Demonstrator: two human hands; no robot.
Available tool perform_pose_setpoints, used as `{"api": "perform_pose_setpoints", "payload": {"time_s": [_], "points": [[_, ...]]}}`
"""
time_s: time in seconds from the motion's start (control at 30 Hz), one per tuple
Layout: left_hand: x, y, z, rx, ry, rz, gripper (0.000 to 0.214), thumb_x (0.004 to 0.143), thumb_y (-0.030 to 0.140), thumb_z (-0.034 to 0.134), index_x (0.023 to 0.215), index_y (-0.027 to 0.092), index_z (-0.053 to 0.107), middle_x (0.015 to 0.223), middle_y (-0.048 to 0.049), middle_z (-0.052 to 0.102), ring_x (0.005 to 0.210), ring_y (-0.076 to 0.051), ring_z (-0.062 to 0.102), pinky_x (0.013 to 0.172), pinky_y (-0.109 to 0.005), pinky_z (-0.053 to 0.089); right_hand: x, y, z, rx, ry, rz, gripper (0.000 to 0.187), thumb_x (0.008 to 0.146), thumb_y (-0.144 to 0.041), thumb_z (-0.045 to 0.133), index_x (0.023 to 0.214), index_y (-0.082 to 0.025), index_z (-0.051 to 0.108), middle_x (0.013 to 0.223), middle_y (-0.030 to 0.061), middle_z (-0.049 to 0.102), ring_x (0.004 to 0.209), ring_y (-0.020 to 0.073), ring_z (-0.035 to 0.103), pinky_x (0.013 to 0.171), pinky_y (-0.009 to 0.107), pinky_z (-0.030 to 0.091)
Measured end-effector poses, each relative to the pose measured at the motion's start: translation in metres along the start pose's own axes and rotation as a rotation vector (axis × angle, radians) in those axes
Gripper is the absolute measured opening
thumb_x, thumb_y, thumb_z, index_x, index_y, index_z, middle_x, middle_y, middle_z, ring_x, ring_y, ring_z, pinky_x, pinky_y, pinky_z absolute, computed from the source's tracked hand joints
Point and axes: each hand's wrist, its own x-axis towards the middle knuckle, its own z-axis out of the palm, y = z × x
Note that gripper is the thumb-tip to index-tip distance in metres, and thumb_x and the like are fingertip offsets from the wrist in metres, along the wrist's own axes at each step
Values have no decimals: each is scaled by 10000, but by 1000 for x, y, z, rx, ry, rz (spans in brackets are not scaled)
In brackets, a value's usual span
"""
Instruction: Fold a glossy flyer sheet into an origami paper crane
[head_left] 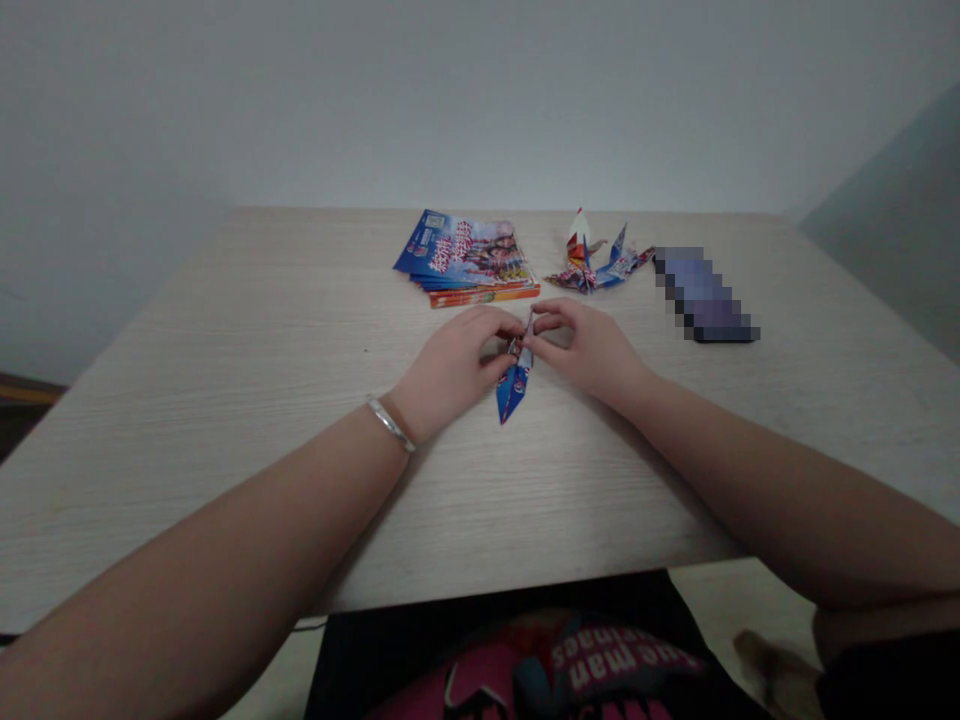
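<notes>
Both hands meet over the middle of a pale wooden table (225, 330). My left hand (454, 368), with a silver bangle on its wrist, pinches the upper part of a small folded piece of blue printed paper (514, 388). My right hand (585, 345) pinches the same piece from the other side. The paper's pointed blue end sticks out toward me, below the fingers. Its upper part is hidden between the fingertips.
A stack of colourful printed paper sheets (465, 258) lies behind my hands. To its right stand finished folded paper cranes (596, 262). A dark flat object, pixelated, (705, 295) lies at the right. A grey wall rises behind the table.
</notes>
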Motion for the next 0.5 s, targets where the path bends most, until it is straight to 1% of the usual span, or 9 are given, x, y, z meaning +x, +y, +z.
{"api": "perform_pose_setpoints", "payload": {"time_s": [0.07, 0.1, 0.17, 0.23, 0.3, 0.33, 0.43, 0.5], "points": [[-2, -1, 2, -105, 27, -72, 337, 829, 115, 689, 1147, 183, 598, 1157, -61, 706, 1073, -189, 689, 974, -351, 541, 0, 1, 1, 2, -25, 8, 124, 844, -292, 708, 941, -219, 734, 947, 44, 798, 929, 248, 730, 876, 398, 518], [-3, -2, 3, -142, 36, -100, 399, 818, 128, 709, 1187, 179, 564, 1162, -68, 703, 1076, -190, 690, 975, -351, 541, 0, 1, 1, -2, -41, 5, 76, 834, -289, 714, 865, -221, 731, 922, 43, 793, 911, 249, 726, 866, 398, 517], [-5, -4, 4, -184, 36, -122, 533, 794, 141, 748, 1264, 173, 498, 1150, -71, 711, 1096, -193, 685, 1001, -354, 527, -2, 1, 0, 30, -50, -12, 49, 816, -261, 719, 791, -222, 704, 909, 42, 784, 899, 242, 716, 869, 396, 516], [-7, -5, 3, -196, 1, -104, 606, 796, 145, 753, 1324, 176, 457, 1141, -66, 722, 1112, -191, 679, 1023, -356, 512, -3, 2, -3, 98, -2, -59, 51, 822, -231, 698, 780, -221, 671, 934, 41, 775, 921, 228, 705, 900, 390, 513], [-7, -6, 0, -133, -56, -39, 515, 826, 180, 740, 1289, 188, 517, 1138, -62, 729, 1110, -204, 675, 1026, -379, 503, -5, 3, -5, 127, 43, -130, 54, 840, -224, 669, 790, -221, 650, 939, 43, 758, 928, 218, 690, 908, 384, 507], [-6, -6, -2, -60, -87, 8, 420, 843, 207, 733, 1232, 193, 576, 1134, -61, 732, 1105, -219, 671, 1027, -401, 497, -5, 3, -6, 126, 34, -162, 47, 846, -226, 658, 800, -222, 646, 923, 41, 746, 908, 214, 682, 883, 375, 510], [-4, -6, -6, 164, -143, 132, 175, 899, 252, 684, 1062, 189, 699, 1088, -67, 743, 1071, -248, 661, 1018, -442, 484, -6, 3, -9, 79, -84, -219, 37, 855, -235, 628, 823, -222, 643, 863, 30, 711, 809, 195, 648, 763, 333, 498], [-3, -5, -8, 235, -145, 169, 142, 932, 242, 633, 1017, 178, 727, 1071, -79, 743, 1072, -246, 657, 1027, -435, 482, -6, 2, -10, 28, -139, -253, 53, 868, -246, 610, 837, -219, 643, 846, 28, 705, 786, 189, 635, 740, 321, 479]]}}
